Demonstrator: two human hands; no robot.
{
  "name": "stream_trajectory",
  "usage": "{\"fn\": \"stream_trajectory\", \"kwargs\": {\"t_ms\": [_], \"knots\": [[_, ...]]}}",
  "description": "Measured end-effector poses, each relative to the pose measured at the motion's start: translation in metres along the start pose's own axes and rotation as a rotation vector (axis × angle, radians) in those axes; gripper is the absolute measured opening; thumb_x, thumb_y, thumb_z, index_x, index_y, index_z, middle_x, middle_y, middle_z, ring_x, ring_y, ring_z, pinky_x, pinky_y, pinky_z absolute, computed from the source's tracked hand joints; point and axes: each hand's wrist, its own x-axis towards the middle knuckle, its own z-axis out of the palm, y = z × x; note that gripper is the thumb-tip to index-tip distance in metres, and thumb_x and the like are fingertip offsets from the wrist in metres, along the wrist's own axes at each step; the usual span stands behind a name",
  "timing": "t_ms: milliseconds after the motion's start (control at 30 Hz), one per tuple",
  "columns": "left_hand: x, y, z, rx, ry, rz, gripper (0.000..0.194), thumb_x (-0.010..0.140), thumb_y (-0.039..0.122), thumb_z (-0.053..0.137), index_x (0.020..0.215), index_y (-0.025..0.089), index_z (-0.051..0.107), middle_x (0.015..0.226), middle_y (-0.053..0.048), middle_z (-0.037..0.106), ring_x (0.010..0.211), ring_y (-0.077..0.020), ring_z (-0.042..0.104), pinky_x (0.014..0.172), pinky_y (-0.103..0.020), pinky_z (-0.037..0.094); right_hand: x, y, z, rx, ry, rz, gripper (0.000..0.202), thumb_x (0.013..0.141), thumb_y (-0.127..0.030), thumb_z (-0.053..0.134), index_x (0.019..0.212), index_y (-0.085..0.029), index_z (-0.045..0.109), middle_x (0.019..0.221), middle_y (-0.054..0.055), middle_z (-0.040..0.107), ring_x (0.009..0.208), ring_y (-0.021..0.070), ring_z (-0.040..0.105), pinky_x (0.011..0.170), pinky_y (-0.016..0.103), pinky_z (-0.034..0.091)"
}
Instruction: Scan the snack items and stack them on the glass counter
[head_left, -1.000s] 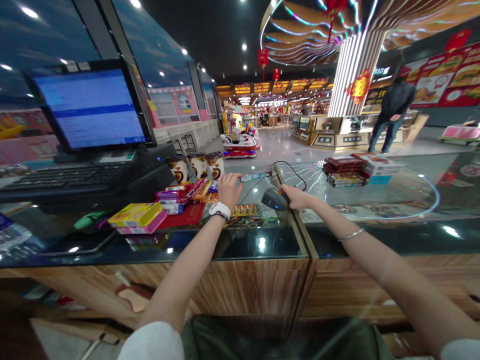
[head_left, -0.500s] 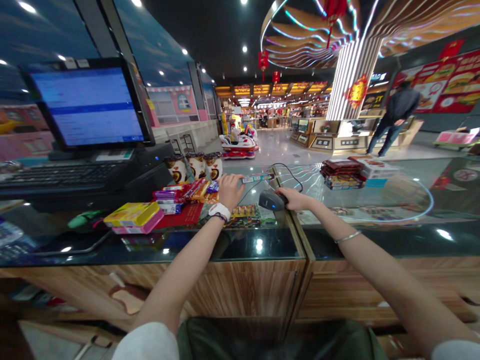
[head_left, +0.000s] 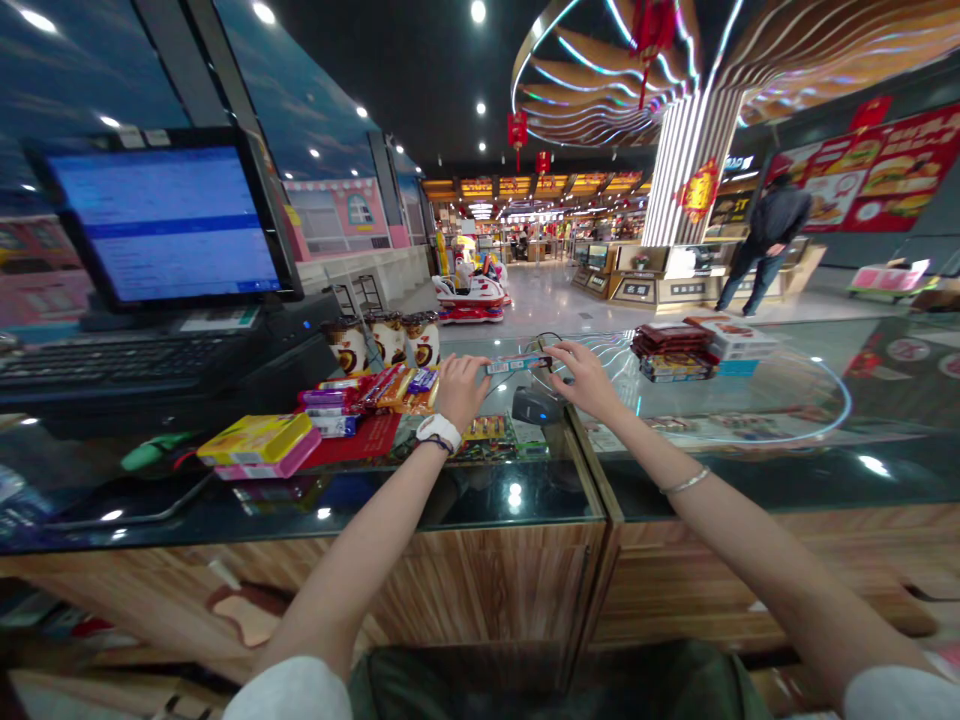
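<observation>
My left hand [head_left: 460, 392], with a white watch at the wrist, pinches the left end of a slim light-blue packet [head_left: 516, 365] with a barcode on it. At the packet's right end are the fingertips of my right hand [head_left: 586, 380], closed on it. The packet is level, just above the glass counter. Below it a black barcode scanner [head_left: 535, 405] lies on the glass, apart from both hands. Left of my left hand, several wrapped snack bars [head_left: 382, 388] lie beside a yellow box [head_left: 259, 438] stacked on a pink one.
A monitor [head_left: 169, 220] and keyboard [head_left: 150, 365] stand at the left. Several patterned cups [head_left: 386, 340] line the back. Dark red packets [head_left: 671, 345] and a white box [head_left: 731, 338] sit right on the glass. Beyond the counter, a person [head_left: 769, 240] stands turned away.
My right hand has let go of the scanner, which now rests on the counter, and has moved up to the packet's right end. My left hand still holds the packet.
</observation>
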Motion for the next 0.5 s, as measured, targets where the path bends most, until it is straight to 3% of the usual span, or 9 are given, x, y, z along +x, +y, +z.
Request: {"fn": "stream_trajectory", "kwargs": {"t_ms": [133,333,500], "knots": [[0.000,0.003,0.000,-0.019,0.000,0.018,0.016,0.090,0.021,0.063,0.105,0.024,0.067,0.103,-0.003,0.073,0.102,-0.0221,0.064,0.112,-0.043,0.037,-0.002,-0.001,0.002,-0.123,-0.025,0.078,0.049,0.094,-0.034,0.057,0.142,-0.027,0.055,0.137,0.009,0.063,0.130,0.0297,0.054,0.116,0.054,0.032],[0.005,0.015,-0.001,-0.080,0.009,-0.001,0.020,0.090,0.019,0.064,0.108,0.026,0.069,0.107,-0.003,0.072,0.105,-0.0222,0.063,0.110,-0.043,0.038,0.001,-0.001,-0.005,-0.176,-0.137,0.130,0.039,0.096,-0.036,0.058,0.135,-0.029,0.063,0.118,0.006,0.075,0.121,0.0281,0.062,0.119,0.059,0.024],[0.013,0.038,-0.005,-0.085,0.022,-0.030,0.022,0.089,0.019,0.065,0.110,0.026,0.070,0.113,-0.007,0.067,0.106,-0.0240,0.061,0.099,-0.040,0.045,0.003,0.005,-0.013,-0.145,-0.101,0.234,0.033,0.098,-0.032,0.055,0.128,-0.030,0.067,0.111,0.006,0.077,0.111,0.0261,0.068,0.119,0.058,0.023]]}}
